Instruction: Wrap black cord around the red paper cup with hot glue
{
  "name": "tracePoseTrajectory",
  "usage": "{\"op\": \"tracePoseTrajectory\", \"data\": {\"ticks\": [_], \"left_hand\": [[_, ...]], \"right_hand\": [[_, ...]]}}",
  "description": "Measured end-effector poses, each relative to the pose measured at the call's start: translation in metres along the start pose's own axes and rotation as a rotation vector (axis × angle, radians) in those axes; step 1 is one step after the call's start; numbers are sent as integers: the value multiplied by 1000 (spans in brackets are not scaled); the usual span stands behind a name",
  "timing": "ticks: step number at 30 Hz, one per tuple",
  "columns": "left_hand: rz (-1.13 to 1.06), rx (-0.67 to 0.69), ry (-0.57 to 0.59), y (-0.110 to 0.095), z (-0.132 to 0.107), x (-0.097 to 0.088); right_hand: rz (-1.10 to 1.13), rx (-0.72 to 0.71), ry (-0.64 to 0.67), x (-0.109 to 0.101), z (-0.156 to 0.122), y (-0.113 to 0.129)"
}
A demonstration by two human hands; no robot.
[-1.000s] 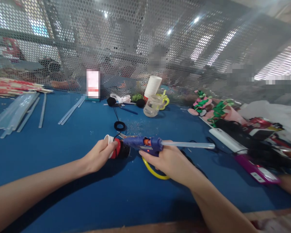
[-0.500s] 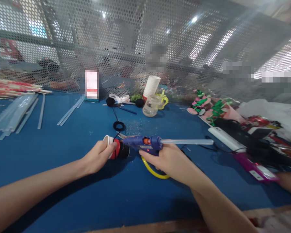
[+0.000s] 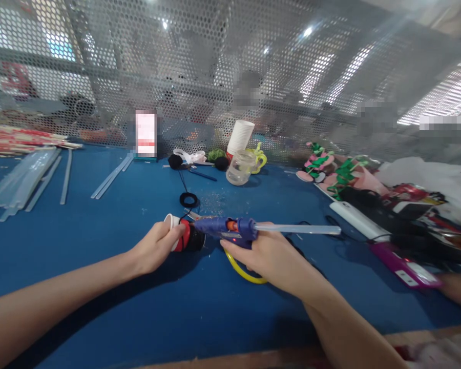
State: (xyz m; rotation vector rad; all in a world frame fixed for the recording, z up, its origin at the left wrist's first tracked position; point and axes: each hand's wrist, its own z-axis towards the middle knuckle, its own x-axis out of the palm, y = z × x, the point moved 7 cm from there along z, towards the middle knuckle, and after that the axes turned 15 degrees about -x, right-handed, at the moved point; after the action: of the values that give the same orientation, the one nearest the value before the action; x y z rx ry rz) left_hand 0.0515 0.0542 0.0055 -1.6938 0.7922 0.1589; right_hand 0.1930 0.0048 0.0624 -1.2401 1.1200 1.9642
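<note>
My left hand (image 3: pixel 158 247) is closed around a small white paper cup (image 3: pixel 171 221) lying on its side, wrapped in red and black. Its black end (image 3: pixel 197 239) faces right. In my right hand (image 3: pixel 271 259) is a blue glue gun (image 3: pixel 225 228), its nozzle at the cup's wrapped side; whether the tip touches cannot be made out. A clear glue stick (image 3: pixel 297 229) juts from the gun's back, and a yellow loop (image 3: pixel 244 272) hangs below it. From the cup a black cord runs up to a black ring of cord (image 3: pixel 188 199) on the table.
Glue sticks (image 3: pixel 25 177) lie in a pile at left. A phone (image 3: pixel 146 134), a clear jar (image 3: pixel 238 168) and stacked paper cups (image 3: pixel 241 136) stand at the back. At right are a power strip (image 3: pixel 403 266), felt flowers (image 3: pixel 322 164) and another person's arm (image 3: pixel 459 289).
The rear end of the glue stick has dipped slightly and shifted a little to the right. Both hands keep almost the same place and grip.
</note>
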Motion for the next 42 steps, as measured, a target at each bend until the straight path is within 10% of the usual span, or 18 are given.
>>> {"op": "tracePoseTrajectory", "data": {"ticks": [42], "left_hand": [[-269,-98,40,9,10,0]], "right_hand": [[-5,-11,1,6,-4,6]]}}
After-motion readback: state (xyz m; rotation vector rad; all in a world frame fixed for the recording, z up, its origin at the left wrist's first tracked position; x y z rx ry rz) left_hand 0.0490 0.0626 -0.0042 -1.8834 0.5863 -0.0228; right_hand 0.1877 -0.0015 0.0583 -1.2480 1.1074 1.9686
